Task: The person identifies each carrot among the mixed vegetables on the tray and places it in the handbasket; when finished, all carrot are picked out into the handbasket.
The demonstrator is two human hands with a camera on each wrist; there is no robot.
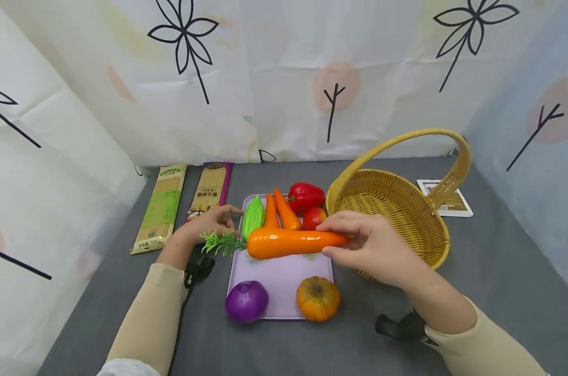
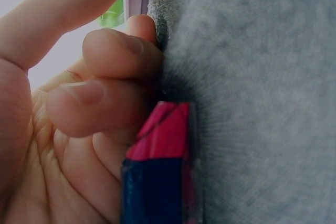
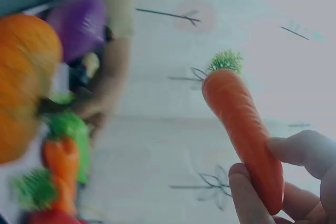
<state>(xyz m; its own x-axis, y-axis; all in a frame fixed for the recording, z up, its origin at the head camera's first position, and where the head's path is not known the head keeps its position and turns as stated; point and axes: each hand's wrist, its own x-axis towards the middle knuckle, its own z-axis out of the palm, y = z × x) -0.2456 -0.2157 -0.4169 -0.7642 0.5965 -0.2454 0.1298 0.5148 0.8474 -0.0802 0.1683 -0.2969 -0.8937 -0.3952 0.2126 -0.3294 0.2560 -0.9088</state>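
Observation:
My right hand (image 1: 375, 245) pinches the narrow end of a large orange carrot (image 1: 284, 243) between thumb and fingers. Its green leafy top points left, and it hangs over the light purple tray (image 1: 284, 297). At the tray's left edge my left hand (image 1: 208, 225) rests with loosely bent fingers, fingertips against or beside the rim. The tray bears a green ridged vegetable (image 1: 253, 216), two smaller carrots (image 1: 286, 211), a red bell pepper (image 1: 306, 196) and a red round fruit (image 1: 314, 216). A purple onion-like vegetable (image 1: 247, 302) and a small pumpkin (image 1: 318, 298) sit at its near corners.
A yellow wicker basket (image 1: 441, 230) with a tall handle stands right of the tray. Behind it lies a white-edged flat packet (image 1: 455, 203). Two noodle packets, one green (image 1: 162, 209) and one purple-edged (image 1: 211, 188), lie at the left. Patterned cloth (image 1: 284, 115) encloses the grey table.

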